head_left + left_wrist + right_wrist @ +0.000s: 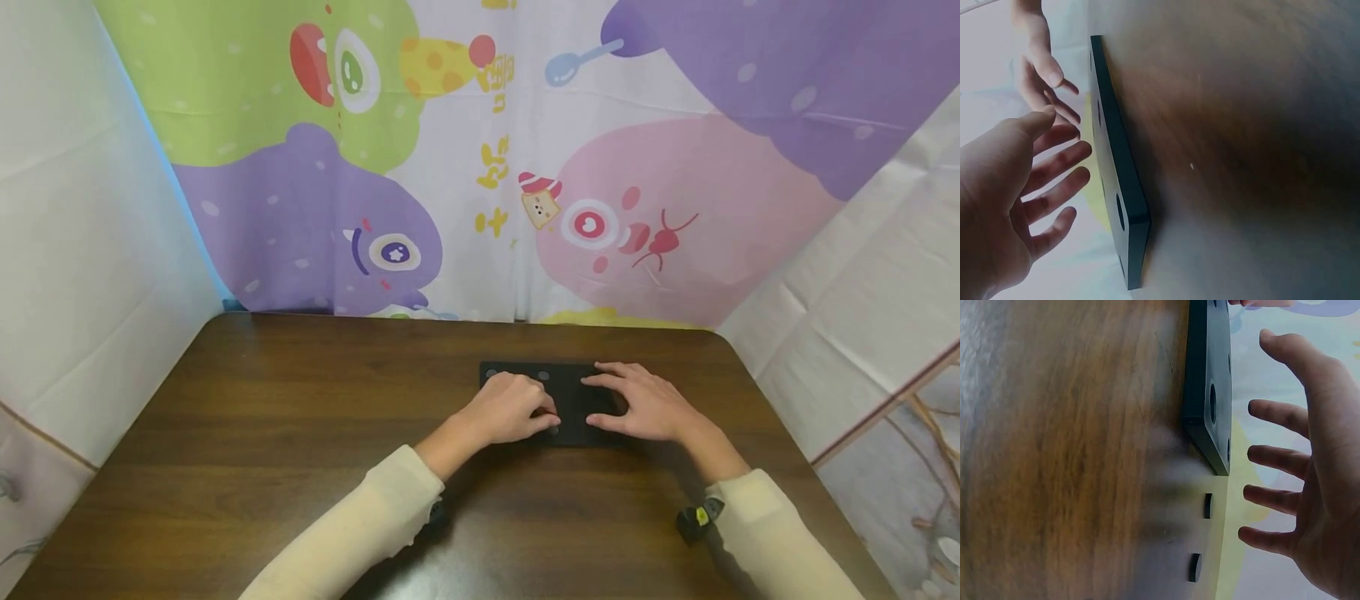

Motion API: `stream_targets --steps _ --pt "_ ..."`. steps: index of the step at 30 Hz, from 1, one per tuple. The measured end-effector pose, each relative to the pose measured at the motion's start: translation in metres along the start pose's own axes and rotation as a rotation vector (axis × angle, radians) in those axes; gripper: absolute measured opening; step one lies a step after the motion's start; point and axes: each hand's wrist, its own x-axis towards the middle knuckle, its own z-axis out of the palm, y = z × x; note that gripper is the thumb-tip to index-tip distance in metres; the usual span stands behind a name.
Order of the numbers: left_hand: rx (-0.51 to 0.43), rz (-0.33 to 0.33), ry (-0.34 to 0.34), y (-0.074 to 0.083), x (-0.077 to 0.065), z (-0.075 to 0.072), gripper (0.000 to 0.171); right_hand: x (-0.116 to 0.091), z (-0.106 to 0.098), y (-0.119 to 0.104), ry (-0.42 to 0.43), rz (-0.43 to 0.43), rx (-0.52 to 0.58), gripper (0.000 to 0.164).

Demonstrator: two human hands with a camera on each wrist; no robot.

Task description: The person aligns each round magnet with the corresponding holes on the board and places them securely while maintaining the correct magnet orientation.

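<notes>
A flat black rectangular board [570,392] with round recesses lies on the brown wooden table. My left hand [513,408] hovers over the board's left half; its fingers are loosely bent and apart from the surface in the left wrist view, with nothing held. Above the right end is my right hand [652,404], fingers spread and holding nothing. The right wrist view shows a gap between those fingers and the board [1197,375]. Beyond the board's end, two small dark discs, one nearer [1195,567] and one farther [1208,506], rest on the table; in the head view they are hidden.
The wooden table [300,433] extends on both sides of the board. Behind its far edge hangs a cartoon-printed curtain [465,275]. White cloth walls stand at the left [67,208] and right [847,333]. A dark strapped device [697,518] sits at the right wrist.
</notes>
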Motion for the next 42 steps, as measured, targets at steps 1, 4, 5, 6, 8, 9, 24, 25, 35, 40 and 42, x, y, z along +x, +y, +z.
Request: stream_targets --steps 1,4,5,6,8,9,24,25,35,40,42 --pt "-0.002 -0.004 0.001 -0.001 -0.001 0.0 0.025 0.0 0.0 0.0 0.008 -0.001 -0.001 0.067" --pt "-0.002 -0.012 0.011 -0.004 -0.002 -0.002 0.024 -0.001 0.0 -0.001 0.031 -0.015 -0.007 0.065" --pt "-0.002 -0.013 0.016 -0.005 -0.003 -0.002 0.024 -0.002 0.0 -0.001 0.037 -0.012 -0.006 0.065" --pt "-0.001 -0.015 0.022 -0.006 -0.004 -0.003 0.023 -0.003 0.0 -0.001 0.042 -0.016 -0.008 0.065" --pt "-0.001 -0.017 0.032 -0.009 -0.006 -0.004 0.023 -0.004 0.0 0.0 0.052 -0.022 -0.013 0.065" --pt "0.001 -0.018 0.036 -0.01 -0.008 -0.004 0.023 -0.005 0.0 0.0 0.056 -0.02 -0.012 0.065" --pt "-0.003 -0.072 0.076 -0.032 -0.024 -0.01 0.024 -0.016 -0.005 0.001 0.086 -0.035 -0.023 0.065" --pt "-0.007 -0.078 0.074 -0.033 -0.025 -0.01 0.024 -0.018 -0.006 0.001 0.091 -0.036 -0.022 0.065" --pt "-0.009 -0.133 0.058 -0.049 -0.035 -0.012 0.024 -0.027 -0.012 0.005 0.111 -0.037 -0.031 0.065" --pt "-0.017 -0.154 0.067 -0.055 -0.041 -0.014 0.03 -0.031 -0.016 0.005 0.135 -0.04 -0.038 0.066" --pt "-0.02 -0.17 0.066 -0.058 -0.043 -0.014 0.035 -0.032 -0.019 0.005 0.146 -0.037 -0.043 0.067"
